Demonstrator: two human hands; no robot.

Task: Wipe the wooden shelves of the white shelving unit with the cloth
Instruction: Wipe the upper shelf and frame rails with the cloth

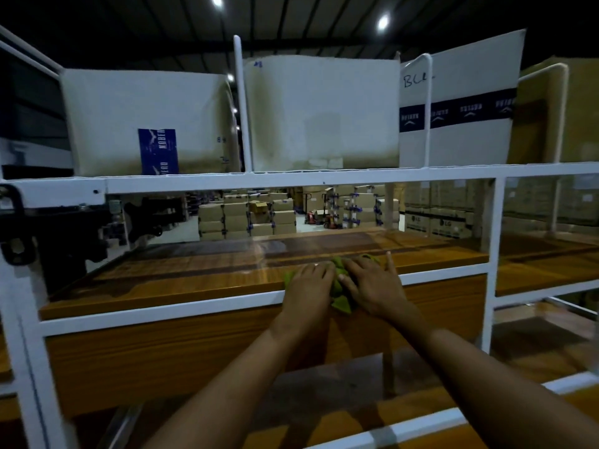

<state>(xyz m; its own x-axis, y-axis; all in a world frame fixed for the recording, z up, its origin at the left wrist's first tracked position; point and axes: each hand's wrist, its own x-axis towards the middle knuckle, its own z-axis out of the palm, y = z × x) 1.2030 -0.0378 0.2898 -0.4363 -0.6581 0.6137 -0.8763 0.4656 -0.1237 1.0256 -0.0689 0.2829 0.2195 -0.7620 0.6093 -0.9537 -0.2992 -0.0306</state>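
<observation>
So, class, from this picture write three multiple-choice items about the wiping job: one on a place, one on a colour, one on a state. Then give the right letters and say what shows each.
1. Where does the cloth lie?
A. on the top level
B. on the wooden shelf below the boxes, at its front edge
C. on the floor

2. What colour is the cloth?
A. green
B. red
C. white

3. How do the hands meet the cloth?
A. neither touches it
B. one lifts it in the air
C. both press down on it

Answers:
1 B: the cloth sits on the brown board one level under the boxes, and a corner of it hangs over the front edge.
2 A: green shows between and beside the hands.
3 C: the left hand and the right hand lie side by side on top of it.
</observation>
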